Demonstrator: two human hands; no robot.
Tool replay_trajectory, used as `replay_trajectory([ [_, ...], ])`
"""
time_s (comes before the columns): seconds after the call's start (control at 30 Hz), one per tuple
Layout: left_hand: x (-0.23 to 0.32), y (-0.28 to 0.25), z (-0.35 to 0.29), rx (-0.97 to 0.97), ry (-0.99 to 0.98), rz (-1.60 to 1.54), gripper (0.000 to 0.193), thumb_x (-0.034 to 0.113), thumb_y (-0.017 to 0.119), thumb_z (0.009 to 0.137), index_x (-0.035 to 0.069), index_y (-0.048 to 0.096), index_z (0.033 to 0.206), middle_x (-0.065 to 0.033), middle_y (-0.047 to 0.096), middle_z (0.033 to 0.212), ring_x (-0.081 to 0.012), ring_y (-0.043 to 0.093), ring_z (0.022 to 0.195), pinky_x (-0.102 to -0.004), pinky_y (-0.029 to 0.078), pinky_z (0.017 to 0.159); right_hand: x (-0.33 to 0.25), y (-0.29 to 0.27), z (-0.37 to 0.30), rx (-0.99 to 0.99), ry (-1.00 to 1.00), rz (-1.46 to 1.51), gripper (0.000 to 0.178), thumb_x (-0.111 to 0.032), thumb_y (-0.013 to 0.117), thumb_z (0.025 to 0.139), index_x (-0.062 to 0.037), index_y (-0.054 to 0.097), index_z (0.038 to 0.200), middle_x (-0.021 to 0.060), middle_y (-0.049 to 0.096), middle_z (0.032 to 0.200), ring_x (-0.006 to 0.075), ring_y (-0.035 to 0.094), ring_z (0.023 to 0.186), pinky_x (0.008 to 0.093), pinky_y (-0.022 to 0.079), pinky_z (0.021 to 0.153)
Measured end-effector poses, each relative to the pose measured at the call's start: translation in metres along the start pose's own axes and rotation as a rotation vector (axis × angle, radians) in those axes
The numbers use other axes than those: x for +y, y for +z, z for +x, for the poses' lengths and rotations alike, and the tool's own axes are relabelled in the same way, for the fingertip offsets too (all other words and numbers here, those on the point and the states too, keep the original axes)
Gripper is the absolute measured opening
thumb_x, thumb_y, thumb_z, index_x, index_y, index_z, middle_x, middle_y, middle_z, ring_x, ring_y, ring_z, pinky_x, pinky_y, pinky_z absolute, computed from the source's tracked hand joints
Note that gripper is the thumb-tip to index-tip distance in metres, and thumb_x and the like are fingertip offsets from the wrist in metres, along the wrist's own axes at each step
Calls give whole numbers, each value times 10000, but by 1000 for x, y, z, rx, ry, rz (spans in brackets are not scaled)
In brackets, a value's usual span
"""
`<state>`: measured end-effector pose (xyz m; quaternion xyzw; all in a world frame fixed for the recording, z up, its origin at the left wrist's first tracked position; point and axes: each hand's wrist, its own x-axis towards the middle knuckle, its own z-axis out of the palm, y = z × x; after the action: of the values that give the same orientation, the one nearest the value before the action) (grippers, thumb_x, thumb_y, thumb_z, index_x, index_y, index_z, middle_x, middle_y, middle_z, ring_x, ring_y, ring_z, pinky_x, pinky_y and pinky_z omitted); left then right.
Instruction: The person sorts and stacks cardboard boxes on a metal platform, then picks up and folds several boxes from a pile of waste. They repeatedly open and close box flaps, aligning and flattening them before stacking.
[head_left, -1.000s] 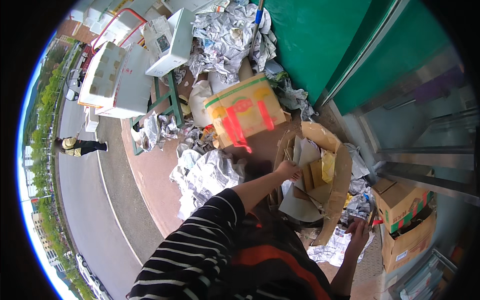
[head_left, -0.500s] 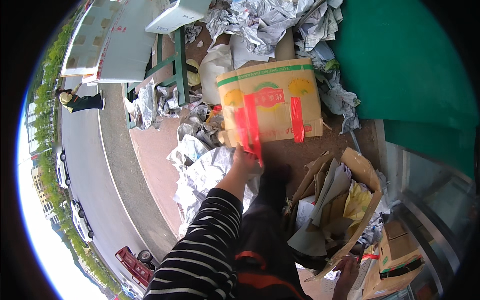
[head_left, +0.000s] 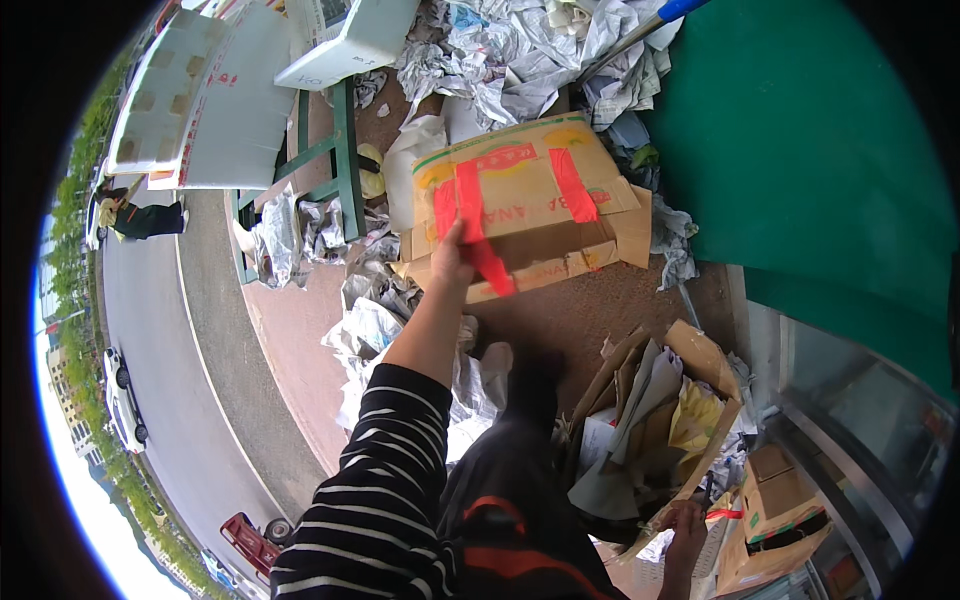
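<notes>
Touches red tape (head_left: 490, 268) by the carton's (head_left: 527, 178) left edge with left hand (head_left: 450, 264), apart from right hand (head_left: 684, 524); cannot tell either grip. Risks ripping the carton by yanking.

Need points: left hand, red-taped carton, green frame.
Left hand (head_left: 451, 258), head view: middle of the hand.
Red-taped carton (head_left: 520, 195), head view: printed side between red strips.
Green frame (head_left: 346, 165), head view: long side bar.

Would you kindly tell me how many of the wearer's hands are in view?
2: the left hand at the red tape; the right hand at lower right, near the scrap-filled carton.
</notes>
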<state>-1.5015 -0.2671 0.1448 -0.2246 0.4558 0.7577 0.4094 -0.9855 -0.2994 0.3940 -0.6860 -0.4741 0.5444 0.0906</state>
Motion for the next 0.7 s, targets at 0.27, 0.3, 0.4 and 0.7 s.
replay_trajectory([
  [0.27,18,132,-187,-397,450,507,311,38,662,823,63,580,1123,-30,621,1053,-126,596,931,-297,509,802,-25,-26,-25,82,-139,123,282,-223,408,970,-11,549,850,33,522,623,94,483,557,235,384,543],
  [0.3,20,135,-212,-477,435,578,242,64,659,835,45,615,1073,-35,643,1012,-117,604,888,-286,506,782,-23,-31,-29,95,-162,167,284,-229,409,970,-14,550,848,31,521,625,92,481,558,233,382,543],
  [0.4,36,145,-297,-650,387,837,174,97,654,850,15,651,1003,-24,664,932,-99,605,820,-261,492,758,-31,-50,-40,99,-256,314,279,-242,414,969,-32,552,848,23,520,630,89,474,563,231,374,543],
  [0.7,56,113,-463,-1025,233,1166,169,37,697,789,37,681,957,8,668,914,-70,589,805,-245,482,748,-1,-134,1,217,-345,910,356,-324,413,976,-20,580,1055,87,636,919,159,604,801,300,489,747],
])
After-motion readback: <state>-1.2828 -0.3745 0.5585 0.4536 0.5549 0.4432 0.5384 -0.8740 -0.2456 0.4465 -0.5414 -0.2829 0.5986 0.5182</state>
